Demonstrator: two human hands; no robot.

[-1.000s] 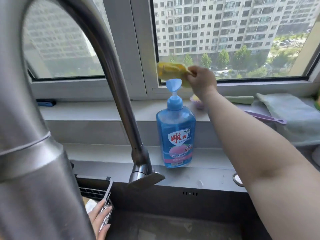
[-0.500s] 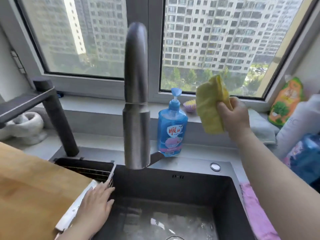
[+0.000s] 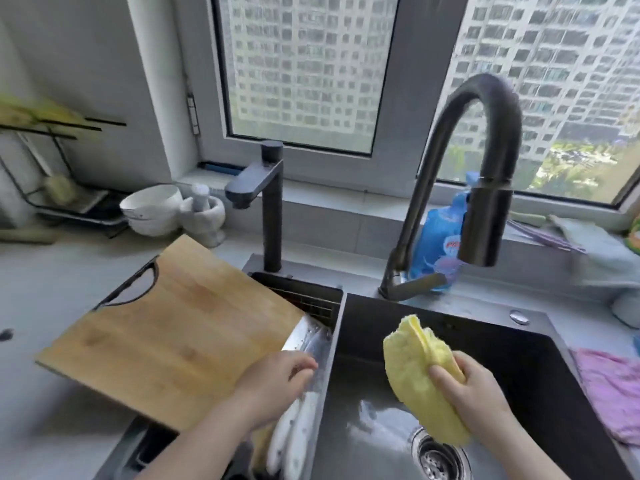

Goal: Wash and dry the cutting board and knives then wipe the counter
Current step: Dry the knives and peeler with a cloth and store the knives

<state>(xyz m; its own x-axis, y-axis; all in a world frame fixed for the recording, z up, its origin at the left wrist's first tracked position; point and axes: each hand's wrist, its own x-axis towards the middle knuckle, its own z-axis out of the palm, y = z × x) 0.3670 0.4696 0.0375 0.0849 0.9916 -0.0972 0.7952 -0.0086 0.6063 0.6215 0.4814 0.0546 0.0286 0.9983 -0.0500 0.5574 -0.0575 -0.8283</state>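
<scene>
Knife (image 3: 313, 342) points windowward (left grip (image 3: 273, 386) holds it).

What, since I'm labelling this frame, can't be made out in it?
Head view:
- Knives: number unclear, because of motion blur and the left hand over them. Whether it grips them is also unclear.
- Soap bottle: label blurred, part hidden behind the faucet head.
- Drain: cut off by the bottom edge.
- Pink cloth: cut off by the right edge.
</scene>
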